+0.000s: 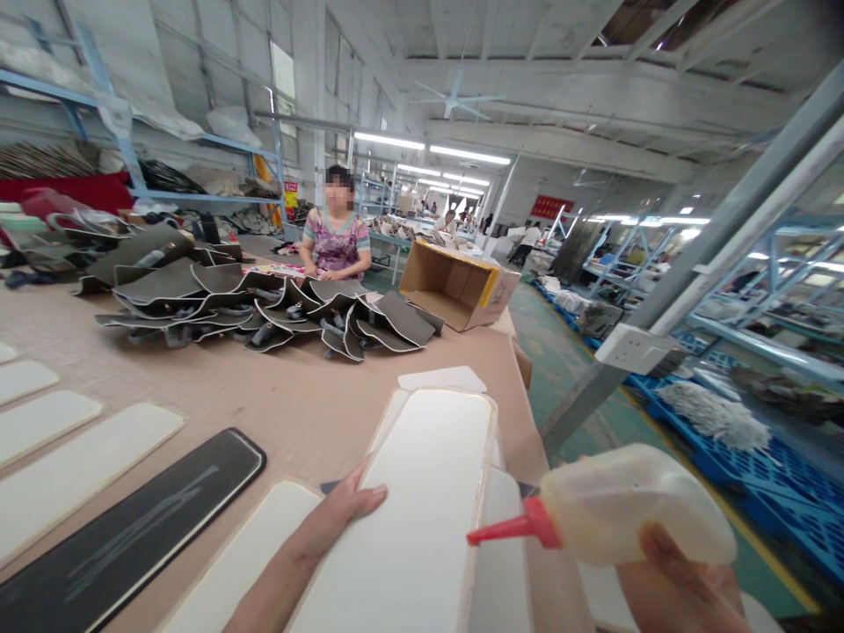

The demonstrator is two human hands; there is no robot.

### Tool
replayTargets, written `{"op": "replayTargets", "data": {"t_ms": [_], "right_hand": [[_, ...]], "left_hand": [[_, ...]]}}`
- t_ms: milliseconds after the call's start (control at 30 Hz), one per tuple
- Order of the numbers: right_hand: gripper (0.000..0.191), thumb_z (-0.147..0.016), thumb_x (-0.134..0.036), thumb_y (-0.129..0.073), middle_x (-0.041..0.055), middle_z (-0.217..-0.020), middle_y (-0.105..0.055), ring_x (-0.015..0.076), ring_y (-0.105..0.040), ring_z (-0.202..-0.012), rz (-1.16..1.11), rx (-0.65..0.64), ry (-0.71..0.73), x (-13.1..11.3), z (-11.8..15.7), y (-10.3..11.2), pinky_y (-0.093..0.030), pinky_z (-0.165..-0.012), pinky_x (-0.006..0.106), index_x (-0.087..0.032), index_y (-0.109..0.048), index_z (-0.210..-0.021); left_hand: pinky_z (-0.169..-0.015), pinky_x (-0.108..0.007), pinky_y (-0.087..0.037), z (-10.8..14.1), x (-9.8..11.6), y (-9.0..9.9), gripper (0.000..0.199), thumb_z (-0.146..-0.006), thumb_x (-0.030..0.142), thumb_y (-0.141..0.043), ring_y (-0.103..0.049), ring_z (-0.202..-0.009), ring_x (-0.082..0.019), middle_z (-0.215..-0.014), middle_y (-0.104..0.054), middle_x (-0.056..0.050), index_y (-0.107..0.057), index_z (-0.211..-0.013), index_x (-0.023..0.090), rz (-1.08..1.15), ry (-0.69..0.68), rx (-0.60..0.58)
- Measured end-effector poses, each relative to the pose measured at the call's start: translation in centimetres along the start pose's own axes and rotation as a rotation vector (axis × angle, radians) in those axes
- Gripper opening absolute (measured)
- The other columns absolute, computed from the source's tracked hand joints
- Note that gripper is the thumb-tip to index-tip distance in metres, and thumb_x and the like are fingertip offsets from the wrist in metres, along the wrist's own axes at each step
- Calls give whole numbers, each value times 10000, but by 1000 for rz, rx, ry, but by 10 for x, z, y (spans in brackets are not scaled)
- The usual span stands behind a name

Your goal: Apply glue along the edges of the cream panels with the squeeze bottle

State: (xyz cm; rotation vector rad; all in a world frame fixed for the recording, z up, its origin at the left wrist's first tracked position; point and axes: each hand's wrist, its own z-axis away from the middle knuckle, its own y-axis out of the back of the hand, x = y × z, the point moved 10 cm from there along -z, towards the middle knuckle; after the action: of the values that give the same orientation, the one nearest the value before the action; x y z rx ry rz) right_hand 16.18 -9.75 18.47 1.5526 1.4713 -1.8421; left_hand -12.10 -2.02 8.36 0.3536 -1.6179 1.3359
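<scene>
My left hand grips the left edge of a long white panel with rounded corners, its thumb lying on top and the other fingers hidden beneath. My right hand is wrapped round a translucent squeeze bottle of yellowish liquid, tilted on its side. The bottle's red nozzle points left, its tip at the panel's right edge. A thin yellowish line runs along that edge. Under the held panel lie more white panels. Left of my arm is a black panel with a scuffed middle.
Several white panels lie in a row on the brown table at left. Dark grey pieces are heaped along its far side. A cardboard box lies open beyond. A person sits opposite. A slanted metal post stands right.
</scene>
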Motion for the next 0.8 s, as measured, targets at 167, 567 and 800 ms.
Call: {"op": "replayTargets", "data": {"t_ms": [167,567,800], "right_hand": [[717,-506,-347,-885,15,-841,-712,260,-677,-784,-11,33,5,-6,8,-6,-572,-748,369,-254,-600,-1157],[716,-532,-341,-860,78,-1007,-696,301,-654,-895,-16,42,-44,6,12,9,-580,-734,406,-251,-588,-1188],[649,-537,-319,-830,105,-1109,-660,355,-612,-1001,-26,75,-92,11,18,12,-553,-794,486,-270,-619,-1150]], "left_hand": [[-790,-332,-534,-6,-2,0,777,-707,323,-738,-667,-960,-281,-1109,-685,-129,-399,-1393,190,3,-18,-1],[-695,-276,-539,-10,-4,-2,777,-701,320,-745,-692,-867,-251,-1067,-696,-133,-393,-1382,191,43,20,20],[-650,-270,-540,-14,-7,-3,734,-705,298,-739,-696,-832,-249,-1053,-696,-144,-421,-1354,166,61,46,4]]}}
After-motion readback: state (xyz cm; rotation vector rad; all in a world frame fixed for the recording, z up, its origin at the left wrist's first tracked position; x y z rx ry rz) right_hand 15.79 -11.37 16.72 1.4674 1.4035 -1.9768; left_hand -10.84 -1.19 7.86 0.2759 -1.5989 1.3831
